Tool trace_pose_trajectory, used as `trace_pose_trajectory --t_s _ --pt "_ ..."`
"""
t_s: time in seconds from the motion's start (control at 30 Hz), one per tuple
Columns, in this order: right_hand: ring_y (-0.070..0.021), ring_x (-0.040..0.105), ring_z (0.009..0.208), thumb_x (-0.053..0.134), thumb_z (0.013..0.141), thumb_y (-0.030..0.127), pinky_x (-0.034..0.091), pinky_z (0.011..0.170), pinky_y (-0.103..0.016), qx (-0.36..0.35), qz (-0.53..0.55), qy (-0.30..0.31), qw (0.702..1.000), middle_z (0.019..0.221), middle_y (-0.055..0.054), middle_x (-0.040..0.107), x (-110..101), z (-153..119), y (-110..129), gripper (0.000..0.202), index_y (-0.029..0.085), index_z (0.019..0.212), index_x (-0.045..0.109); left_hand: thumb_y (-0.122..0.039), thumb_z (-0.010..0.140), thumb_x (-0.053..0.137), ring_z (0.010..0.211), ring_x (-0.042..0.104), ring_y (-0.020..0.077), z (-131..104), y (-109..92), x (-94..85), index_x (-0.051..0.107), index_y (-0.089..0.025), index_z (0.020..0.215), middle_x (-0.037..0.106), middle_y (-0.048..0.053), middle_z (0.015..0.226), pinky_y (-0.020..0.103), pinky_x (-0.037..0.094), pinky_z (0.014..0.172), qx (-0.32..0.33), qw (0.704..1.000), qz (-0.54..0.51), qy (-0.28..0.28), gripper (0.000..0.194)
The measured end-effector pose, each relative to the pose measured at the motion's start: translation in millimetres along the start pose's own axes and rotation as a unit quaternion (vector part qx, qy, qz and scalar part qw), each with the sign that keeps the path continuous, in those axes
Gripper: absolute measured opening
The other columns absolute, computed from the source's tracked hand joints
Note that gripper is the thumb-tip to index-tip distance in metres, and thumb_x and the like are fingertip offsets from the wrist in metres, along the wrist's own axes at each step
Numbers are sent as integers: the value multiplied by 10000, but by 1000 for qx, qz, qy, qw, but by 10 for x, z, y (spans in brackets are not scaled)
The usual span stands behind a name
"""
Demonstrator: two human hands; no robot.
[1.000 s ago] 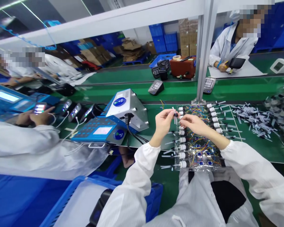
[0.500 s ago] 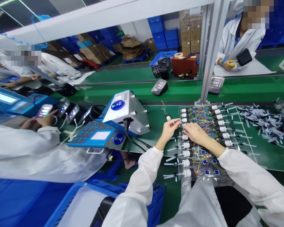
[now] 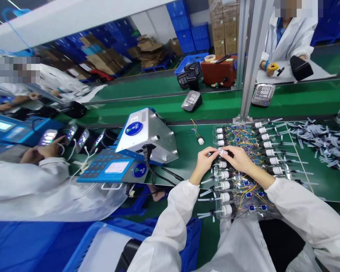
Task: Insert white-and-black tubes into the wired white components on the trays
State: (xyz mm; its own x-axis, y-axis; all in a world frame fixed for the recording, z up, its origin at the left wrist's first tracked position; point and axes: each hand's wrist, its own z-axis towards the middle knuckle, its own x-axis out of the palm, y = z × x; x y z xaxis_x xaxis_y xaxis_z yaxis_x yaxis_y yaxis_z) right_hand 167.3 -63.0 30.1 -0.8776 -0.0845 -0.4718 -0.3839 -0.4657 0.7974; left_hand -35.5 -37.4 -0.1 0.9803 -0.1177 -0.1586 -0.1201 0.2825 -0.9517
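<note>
Two-handed pinch on white-capped motor (image 3: pixel 222 151), at left edge of clear tray (image 3: pixel 268 214). Directly between fingertips of left hand (image 3: pixel 206 162) and right hand (image 3: pixel 239 158), about equally near. Long axis apparently left-right, like adjacent motor (image 3: pixel 223 164); no telling exact tilt behind fingers.

Here's the brown case (image 3: pixel 218 74), tape roll (image 3: pixel 210 57) on top (black monitors (image 3: pixel 193 82) right beside it), blue crates (image 3: pixel 184 41) stacked behind!
</note>
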Motion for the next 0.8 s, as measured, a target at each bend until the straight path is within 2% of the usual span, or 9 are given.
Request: trace_pose_trajectory --t_s 0.2,0.53,0.8 --pt "-197 724 842 633 993 374 545 797 -315 23 4 -5 1000 1048 -59 789 0 -4 -20 252 220 1166 732 -347 883 779 852 691 191 -5 37 -3 828 -199 925 763 77 898 326 529 814 32 999 -5 17 161" --pt "-223 754 949 658 983 342 561 891 -344 10 -9 7 1000 1095 -69 795 26 -11 -47 222 218 1141 753 -328 875 788 833 691 193 -14 42 1 824 -203 858 761 73 870 332 536 800 36 999 2 13 132" --pt "-238 740 1007 684 961 261 566 929 -374 -15 -32 14 999 1103 -90 784 49 -23 -82 205 203 1145 754 -331 892 777 794 683 188 -52 2 -12 830 -207 871 755 70 843 325 538 756 65 996 46 27 137"
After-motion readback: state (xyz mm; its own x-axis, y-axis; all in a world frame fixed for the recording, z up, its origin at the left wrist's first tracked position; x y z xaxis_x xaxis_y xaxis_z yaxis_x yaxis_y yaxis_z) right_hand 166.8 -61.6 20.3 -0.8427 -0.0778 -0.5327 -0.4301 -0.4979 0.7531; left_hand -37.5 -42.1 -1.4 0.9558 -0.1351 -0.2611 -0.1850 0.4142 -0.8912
